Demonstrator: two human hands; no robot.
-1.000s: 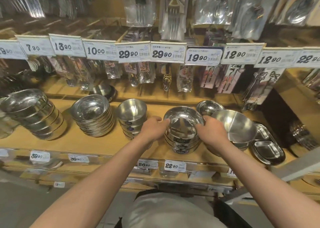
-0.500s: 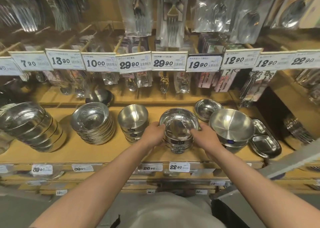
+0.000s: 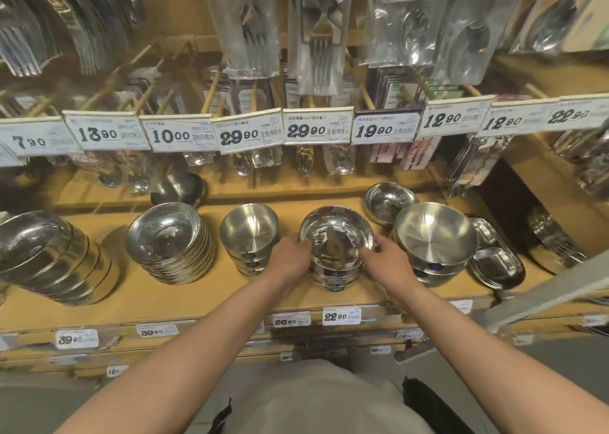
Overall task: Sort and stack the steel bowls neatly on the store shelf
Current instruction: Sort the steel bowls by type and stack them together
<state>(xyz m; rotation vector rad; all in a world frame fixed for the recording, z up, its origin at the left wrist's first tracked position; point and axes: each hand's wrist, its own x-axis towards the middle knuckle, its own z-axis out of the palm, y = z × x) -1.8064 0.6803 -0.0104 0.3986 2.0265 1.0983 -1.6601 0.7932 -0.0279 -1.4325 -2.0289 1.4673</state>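
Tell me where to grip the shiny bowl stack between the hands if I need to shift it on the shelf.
Grip the shiny stack low on its outer walls, from its two opposite sides, as the left hand and right hand do now. The top rim flares wide and the bowls only nest loosely, so a rim grip would likely lift just the top one. Neighbouring stacks crowd both sides, so slide the fingers in from the front.

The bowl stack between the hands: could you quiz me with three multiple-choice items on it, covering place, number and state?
1. The bowl stack that both hands hold stands above which tag?
A 22.90
B 7.90
C 39.90

2. How many hands touch it?
A none
B one
C two

3. The stacks far left:
A lean
B stand upside down
C are boxed

Answers: 1 A, the 22.90 tag sits just below it. 2 C, the left hand and right hand grip its sides. 3 A, the leaning stack tilts over.
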